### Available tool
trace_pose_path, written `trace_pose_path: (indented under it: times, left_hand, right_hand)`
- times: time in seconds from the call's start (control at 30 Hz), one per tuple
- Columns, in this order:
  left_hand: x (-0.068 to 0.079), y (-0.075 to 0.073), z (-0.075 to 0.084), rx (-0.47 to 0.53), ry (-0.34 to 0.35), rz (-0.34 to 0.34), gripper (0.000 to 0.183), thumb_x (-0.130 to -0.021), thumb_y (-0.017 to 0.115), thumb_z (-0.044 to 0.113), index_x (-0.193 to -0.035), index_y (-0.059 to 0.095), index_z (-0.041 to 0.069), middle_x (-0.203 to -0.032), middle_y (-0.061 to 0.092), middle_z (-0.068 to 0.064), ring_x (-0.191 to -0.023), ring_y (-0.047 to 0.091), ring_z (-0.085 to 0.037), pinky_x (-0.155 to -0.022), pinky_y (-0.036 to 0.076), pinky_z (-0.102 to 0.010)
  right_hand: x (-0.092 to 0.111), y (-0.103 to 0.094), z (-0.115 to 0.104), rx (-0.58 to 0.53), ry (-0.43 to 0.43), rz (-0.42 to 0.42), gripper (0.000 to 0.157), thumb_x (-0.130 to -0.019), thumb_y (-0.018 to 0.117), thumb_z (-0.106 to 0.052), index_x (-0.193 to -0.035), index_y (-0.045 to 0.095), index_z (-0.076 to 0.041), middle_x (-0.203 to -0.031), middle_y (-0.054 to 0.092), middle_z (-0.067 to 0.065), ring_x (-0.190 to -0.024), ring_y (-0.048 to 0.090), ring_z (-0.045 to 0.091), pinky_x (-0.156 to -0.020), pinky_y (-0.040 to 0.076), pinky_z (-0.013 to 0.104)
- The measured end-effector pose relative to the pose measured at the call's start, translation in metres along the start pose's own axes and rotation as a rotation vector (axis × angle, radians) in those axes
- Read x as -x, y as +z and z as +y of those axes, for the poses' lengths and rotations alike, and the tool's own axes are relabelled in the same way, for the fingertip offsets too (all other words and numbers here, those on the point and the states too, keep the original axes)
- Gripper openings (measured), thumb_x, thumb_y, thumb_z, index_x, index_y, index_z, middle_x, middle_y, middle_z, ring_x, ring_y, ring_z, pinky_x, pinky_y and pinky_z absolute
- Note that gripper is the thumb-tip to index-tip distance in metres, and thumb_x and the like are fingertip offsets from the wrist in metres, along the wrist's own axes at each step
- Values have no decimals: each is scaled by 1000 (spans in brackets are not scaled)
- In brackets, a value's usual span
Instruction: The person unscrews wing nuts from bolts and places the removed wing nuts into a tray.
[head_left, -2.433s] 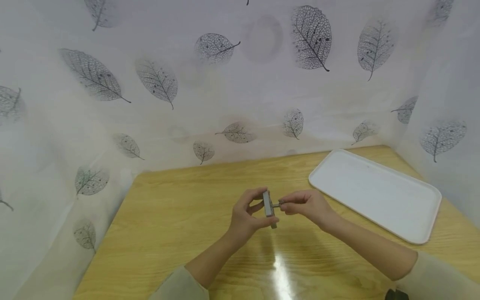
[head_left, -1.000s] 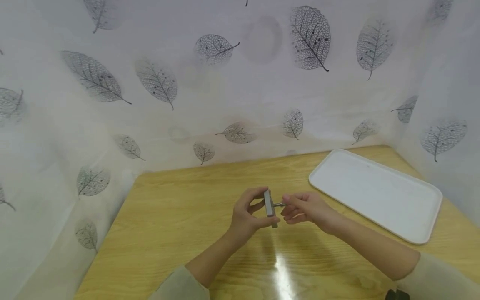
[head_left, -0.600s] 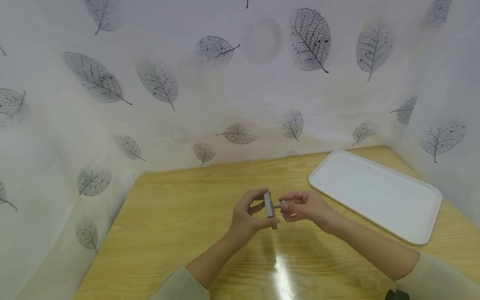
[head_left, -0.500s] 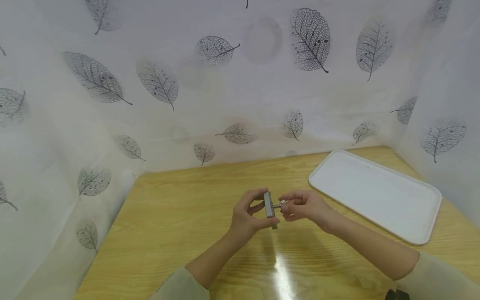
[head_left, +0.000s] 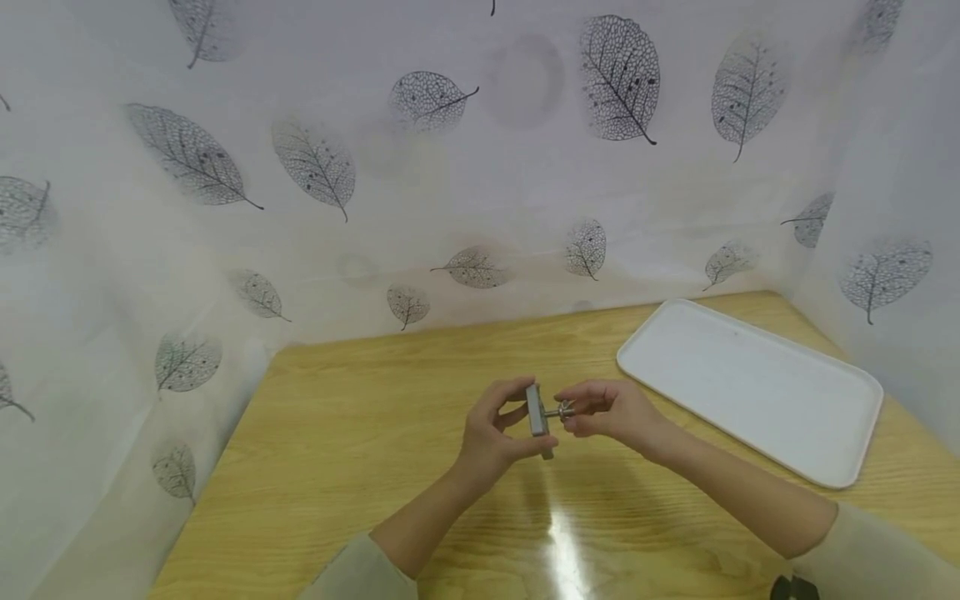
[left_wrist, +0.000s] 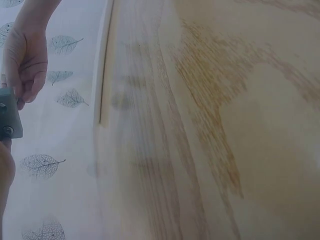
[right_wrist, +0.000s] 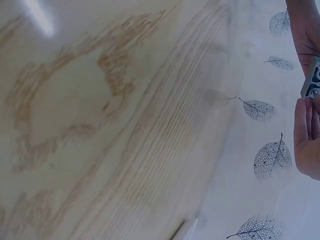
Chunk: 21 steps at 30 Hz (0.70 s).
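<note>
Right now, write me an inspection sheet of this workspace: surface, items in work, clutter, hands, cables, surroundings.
Surface: wood-grain table, glossy, with a bright reflection near the front.
Items in work: grey metal block, held above the table; a slim metal rod projects from it toward the right.
Clutter: white tray on the table's right side; dark object at the bottom edge, cut off, unidentifiable.
Hands: left hand grips the block; right hand has its fingers curled about the rod's outer end.
Cables: nothing seen.
Surroundings: pale leaf-print covering behind and at both sides.
</note>
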<state>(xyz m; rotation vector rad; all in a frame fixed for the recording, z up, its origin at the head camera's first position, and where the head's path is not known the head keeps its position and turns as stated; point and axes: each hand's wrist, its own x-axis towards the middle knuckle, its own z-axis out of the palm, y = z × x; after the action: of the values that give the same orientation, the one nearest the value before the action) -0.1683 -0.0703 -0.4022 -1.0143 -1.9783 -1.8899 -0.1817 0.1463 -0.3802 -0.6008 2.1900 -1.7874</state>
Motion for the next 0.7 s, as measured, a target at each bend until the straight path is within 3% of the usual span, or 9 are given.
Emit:
trace_pose_path:
  times: [0.17, 0.4, 0.7]
  left_hand:
    - [0, 1, 1, 2, 9, 0, 69, -67, 79, -9, -128, 47, -3, -118, 50, -25, -110, 52, -14, -98, 52, -33]
    - [1, 2, 3, 4, 7, 4, 70, -66, 79, -12, -128, 47, -4, -119, 50, -24, -110, 51, -13, -99, 51, -33]
    - [0, 0, 5, 5, -13, 5, 70, -67, 79, -11, -128, 47, -2, -121, 50, -23, -110, 50, -13, -101, 50, -32]
  right_hand:
    - [2, 2, -3, 149, -46, 62, 30, -82, 73, -10, -108, 66, 5, -96, 69, 15, -85, 64, 15, -73, 61, 24]
    - [2, 3, -1, 196, -57, 70, 32, -80, 75, -10, -107, 66, 5, -99, 68, 17, -83, 65, 14, -71, 61, 24]
    - [1, 0, 0, -23, 174, -57, 56, -87, 70, -23, -122, 49, 15, -104, 66, 18, -90, 66, 26, -80, 62, 42]
